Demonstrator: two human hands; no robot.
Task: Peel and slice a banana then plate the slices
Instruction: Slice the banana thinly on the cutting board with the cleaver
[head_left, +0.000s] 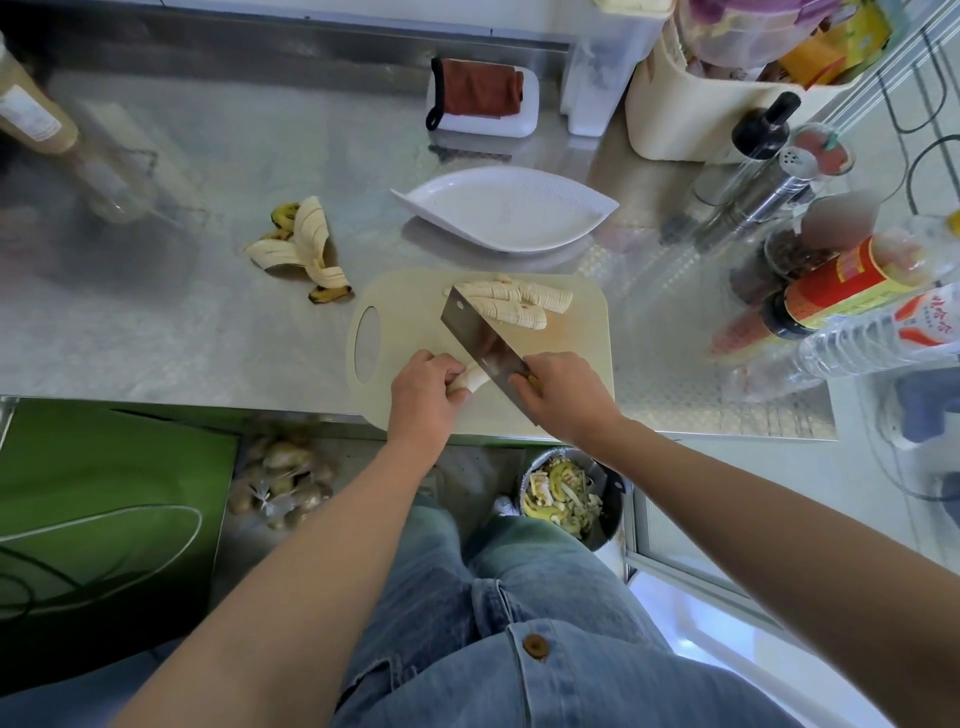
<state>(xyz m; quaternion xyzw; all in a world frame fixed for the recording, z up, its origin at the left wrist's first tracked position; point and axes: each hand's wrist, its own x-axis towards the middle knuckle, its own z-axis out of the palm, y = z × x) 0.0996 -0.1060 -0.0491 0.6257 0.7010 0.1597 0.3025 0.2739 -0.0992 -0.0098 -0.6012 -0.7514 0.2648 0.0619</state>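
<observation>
1. I see the person standing at the near edge of a shiny embossed steel counter (182, 322). Both bare forearms reach forward and angle in toward a pale beige plastic cutting board (410, 312) with an oval grip hole at its left end.
2. The left hand (423, 387) lies knuckles-up at the near side of the board. Its fingers are curled round a short peeled banana stub (470, 376) and hold it down on the board.
3. The right hand (563, 395) is a closed fist round the handle of a broad rectangular steel cleaver (480, 338), and the handle is almost hidden in the grip. The blade runs diagonally from the fist toward the far left, with its flat against the cut end of the stub, just right of the left fingertips.
4. Two overlapping rows of pale banana slices (511, 304) lie on the far part of the board, and the blade's far corner crosses in front of them.
5. A white ribbed leaf-shaped plate (498, 213) sits on the counter just beyond the board.
6. A splayed yellow banana peel (301, 249) with dark spots lies inner side up, left of the plate and off the board.
7. Assorted bottles (841, 291) crowd the right side of the counter, and a metal bin (566, 493) of scraps stands on the floor beside the person's legs.
</observation>
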